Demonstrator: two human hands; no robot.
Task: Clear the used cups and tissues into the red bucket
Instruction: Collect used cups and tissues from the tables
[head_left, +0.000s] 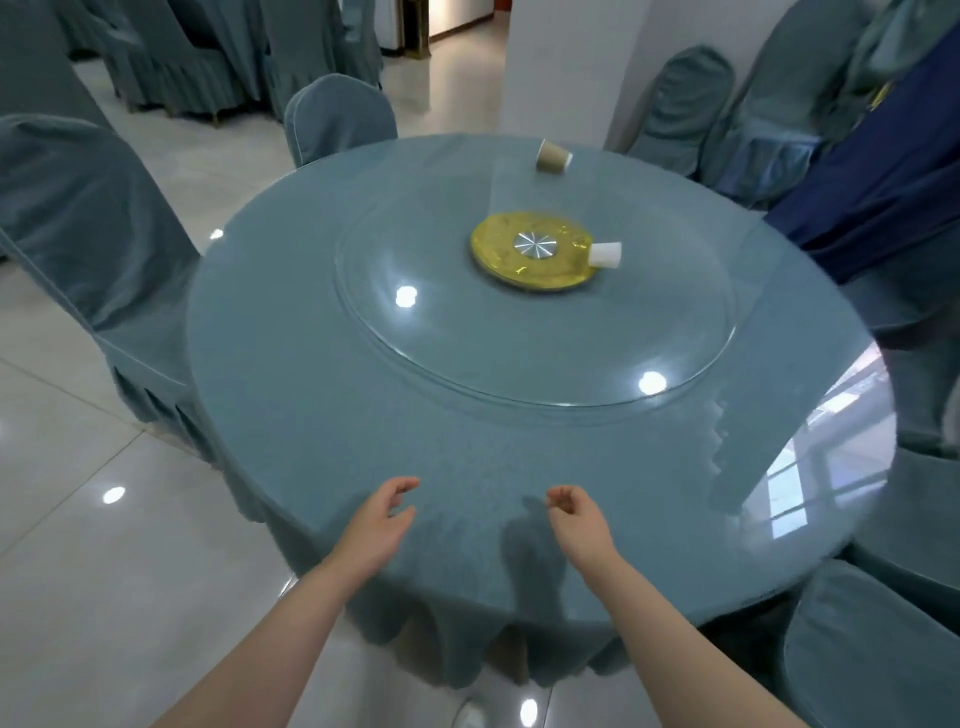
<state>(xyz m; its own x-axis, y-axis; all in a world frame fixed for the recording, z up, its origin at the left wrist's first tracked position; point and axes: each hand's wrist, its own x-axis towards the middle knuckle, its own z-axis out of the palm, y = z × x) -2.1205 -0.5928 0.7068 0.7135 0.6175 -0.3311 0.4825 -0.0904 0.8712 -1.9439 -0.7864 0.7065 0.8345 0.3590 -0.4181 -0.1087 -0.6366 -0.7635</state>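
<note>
A brown paper cup (553, 156) lies on its side near the far edge of the round table (322, 395). A white cup (605, 254) lies tipped over on the glass turntable (447, 332), beside its gold centre disc (530, 254). My left hand (384, 512) and my right hand (574, 514) hover over the near edge of the table, fingers curled loosely and apart, holding nothing. Both cups are far beyond the hands. No red bucket and no tissues are in view.
Chairs in grey-blue covers ring the table: one at the left (88, 244), one at the far side (337, 117), several at the right (691, 104). A dark blue cloth (883, 176) hangs at the right. Glossy tiled floor (104, 571) lies to the left.
</note>
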